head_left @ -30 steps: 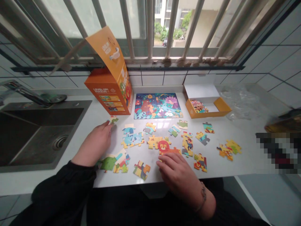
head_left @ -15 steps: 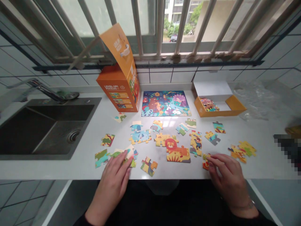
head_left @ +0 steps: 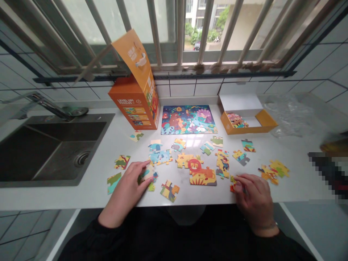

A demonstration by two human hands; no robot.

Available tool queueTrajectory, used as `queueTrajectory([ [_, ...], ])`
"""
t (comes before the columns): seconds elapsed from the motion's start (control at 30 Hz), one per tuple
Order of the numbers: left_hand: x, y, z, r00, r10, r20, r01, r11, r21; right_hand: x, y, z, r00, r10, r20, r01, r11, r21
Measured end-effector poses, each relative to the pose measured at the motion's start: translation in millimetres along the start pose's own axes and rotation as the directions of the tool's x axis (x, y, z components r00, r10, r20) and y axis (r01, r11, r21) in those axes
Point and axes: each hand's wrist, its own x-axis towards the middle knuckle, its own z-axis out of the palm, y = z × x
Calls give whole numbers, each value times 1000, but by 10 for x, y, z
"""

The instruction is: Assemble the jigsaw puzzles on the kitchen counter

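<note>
My left hand is at the front left of the counter, its thumb and fingers curled round the edges of a pale and green puzzle piece. Under and beside that piece, other bits of puzzle show in part. Over on the right, my right hand pinches a small yellow and red puzzle piece, mostly hidden by the fingers. Between the hands lie the joined lion pieces and a loose piece with a tree and a spotted animal. A blue elephant section sits farther back.
A finished dark animal puzzle lies at the back, beside a tall orange puzzle box. An open yellow box holds more pieces. Clear plastic wrap is at the right, a sink at the left. Yellow pieces lie far right.
My left hand has turned and shifted up, its fingers going from lying flat over the pieces to gripping one by its edges. My right hand keeps its pinch. The view has shifted slightly.
</note>
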Motion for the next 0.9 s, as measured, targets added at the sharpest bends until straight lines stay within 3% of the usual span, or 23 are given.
queueTrajectory([
  [0.13,-20,151,-51,995,-89,34,94,970,-226,8,-15,0,1000,-2,-11,2,1000,-3],
  [0.23,-22,223,18,965,-249,79,258,860,-440,13,-20,-3,1000,-8,-13,8,1000,-5],
  [0.33,43,232,83,930,-333,155,362,757,-544,15,-17,-3,1000,-14,-13,14,1000,-3],
  [0.47,198,177,64,917,-354,182,396,773,-496,15,-6,0,1000,-16,-11,16,1000,3],
  [0.7,398,23,-40,949,-300,96,304,798,-520,14,-1,3,1000,-20,-8,20,1000,5],
  [0.9,462,-10,-130,973,-209,101,230,923,-308,23,-7,3,1000,-16,-2,16,1000,2],
])
